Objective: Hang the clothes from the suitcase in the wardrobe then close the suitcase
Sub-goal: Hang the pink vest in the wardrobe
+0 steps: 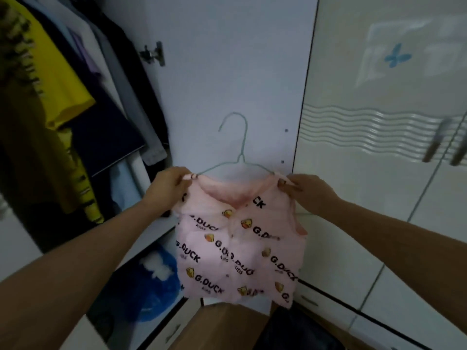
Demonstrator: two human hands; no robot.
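- The pink duck-print shirt [240,248] sits on a pale wire hanger [236,147], held up in the air between the two hands, in front of the open wardrobe door [227,72].
- The left hand [169,188] pinches the shirt's shoulder at the left end of the hanger; the right hand [297,189] pinches the opposite shoulder at the right end — both are closed on fabric, and whether they also grip the wire underneath cannot be told.
- The likeliest slip: the shoulders look only loosely draped over the wire, so if either hand lets go before the neck is settled, that side could slide off and the shirt would drop.
- The hook stands free above the hands with neither hand on it — reaching for the rail means releasing one shoulder, and the hanger may tip toward the freed side.
- Left of the left hand, the hanging clothes [75,84] are packed close; pushing the hook in among them could snag a neighbour or drag the small shirt askew.
- The rail itself is out of view, so the reach cannot be judged.
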